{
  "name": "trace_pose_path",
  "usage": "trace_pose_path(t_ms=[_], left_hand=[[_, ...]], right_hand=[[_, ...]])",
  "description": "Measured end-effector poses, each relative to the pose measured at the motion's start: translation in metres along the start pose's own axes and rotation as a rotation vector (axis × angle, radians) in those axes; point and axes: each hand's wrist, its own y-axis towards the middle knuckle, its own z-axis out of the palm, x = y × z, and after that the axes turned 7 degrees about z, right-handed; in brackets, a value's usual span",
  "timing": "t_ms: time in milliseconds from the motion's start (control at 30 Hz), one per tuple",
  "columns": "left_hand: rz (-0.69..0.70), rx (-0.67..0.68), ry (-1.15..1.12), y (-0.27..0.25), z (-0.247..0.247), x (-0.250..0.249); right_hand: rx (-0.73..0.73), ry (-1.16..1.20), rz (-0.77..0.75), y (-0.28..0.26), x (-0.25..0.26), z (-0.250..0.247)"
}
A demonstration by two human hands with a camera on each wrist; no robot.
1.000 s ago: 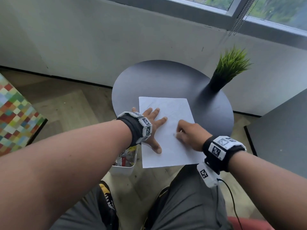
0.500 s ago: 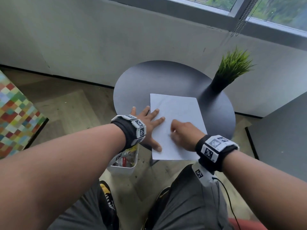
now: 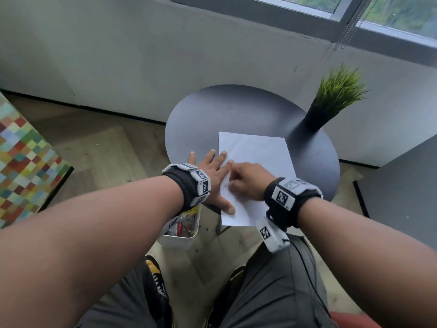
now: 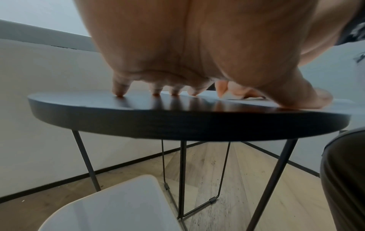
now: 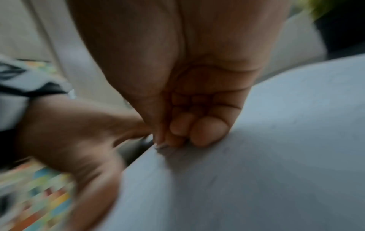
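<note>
A white sheet of paper lies on a small round dark table, its near end hanging over the table's edge. My left hand lies flat with its fingers spread. Most fingertips touch the bare tabletop, while the thumb and one finger rest on the sheet's left edge. My right hand is curled into a fist and presses its thumb and knuckles onto the paper right at that left edge, beside the left hand. Nothing shows inside the fist.
A grassy plant in a black pot stands at the table's far right. On the floor under the near left edge is a white bin of small items. A chequered colourful block sits left, a grey surface right, my knees below.
The right fist has slid leftward across the sheet to its left edge. The paper has shifted right on the table, leaving the left hand mostly on bare tabletop.
</note>
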Motion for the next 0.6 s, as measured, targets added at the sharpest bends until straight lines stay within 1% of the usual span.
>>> trace_pose_path(t_ms=[67,100,133,167,233,267,300,400,433,467,567,600], left_hand=[[-0.004,0.002,0.009,0.000,0.001,0.000],[-0.004,0.003,0.008,0.000,0.001,0.001],[-0.001,0.001,0.005,0.000,0.001,0.001],[0.004,-0.002,-0.002,0.000,0.001,0.002],[0.014,-0.004,-0.014,0.000,0.000,0.002],[0.015,0.001,-0.011,0.000,0.000,0.002],[0.013,0.008,-0.003,0.000,0.000,0.002],[0.008,0.020,0.012,0.000,0.001,0.002],[0.010,0.020,0.012,0.000,0.001,0.001],[0.011,0.014,0.009,0.000,0.001,0.001],[0.015,0.008,-0.013,-0.001,0.001,0.002],[0.014,0.008,-0.010,-0.001,0.002,0.002]], right_hand=[[-0.108,0.034,0.149,0.011,-0.014,-0.008],[-0.140,0.033,0.171,0.010,-0.016,-0.007],[-0.142,0.013,0.129,0.008,-0.012,-0.004],[-0.104,-0.008,0.053,0.003,-0.005,-0.001],[0.051,-0.020,-0.108,-0.009,0.005,0.007],[0.092,-0.023,-0.121,-0.010,0.003,0.005],[0.070,-0.022,-0.088,-0.006,-0.001,0.001],[-0.163,0.031,0.156,0.008,-0.020,-0.006],[-0.192,0.036,0.170,0.005,-0.019,-0.004],[-0.172,0.013,0.124,0.000,-0.013,-0.001],[0.062,-0.035,-0.114,-0.018,0.004,0.007],[0.102,-0.041,-0.126,-0.019,0.002,0.005]])
